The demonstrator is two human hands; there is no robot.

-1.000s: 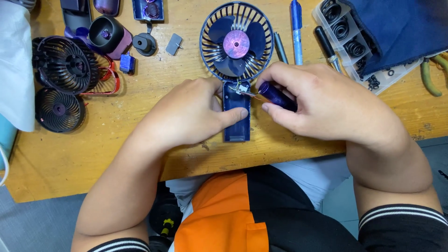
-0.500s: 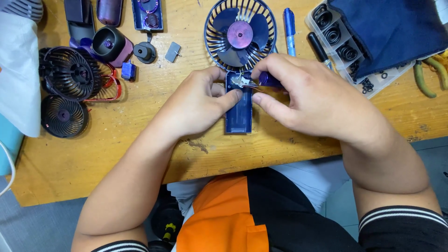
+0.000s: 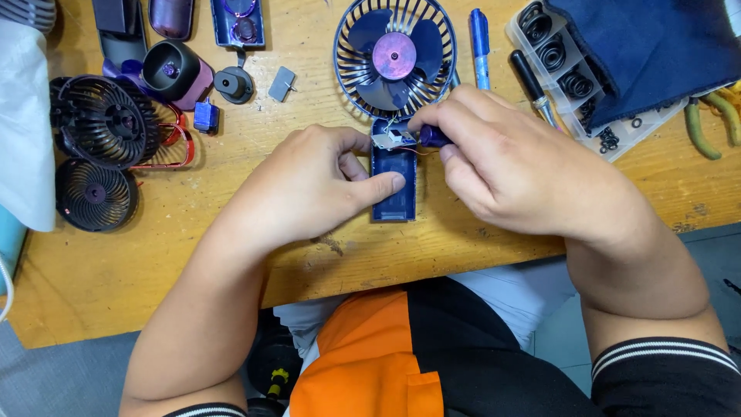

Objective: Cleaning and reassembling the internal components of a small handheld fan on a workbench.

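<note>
Packaging: clear plastic compartment tray [image 3: 594, 100] of black rings beyond right-hand fingers, under dark blue cloth [image 3: 656, 54]. Navy handheld fan [image 3: 394, 69], handle open, lies under both hands' fingertips. Left hand [image 3: 316, 181] presses handle; right hand [image 3: 517, 166] pinches small dark purple cylinder [image 3: 432, 137]. Scuffed wooden bench [image 3: 231, 255].

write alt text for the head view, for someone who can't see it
Two hands work on a blue handheld fan lying on a wooden table: the left hand presses the fan's open handle, and the right hand holds a small dark part at its top. Black fan grilles lie to the left, a blue pen to the right.
</note>
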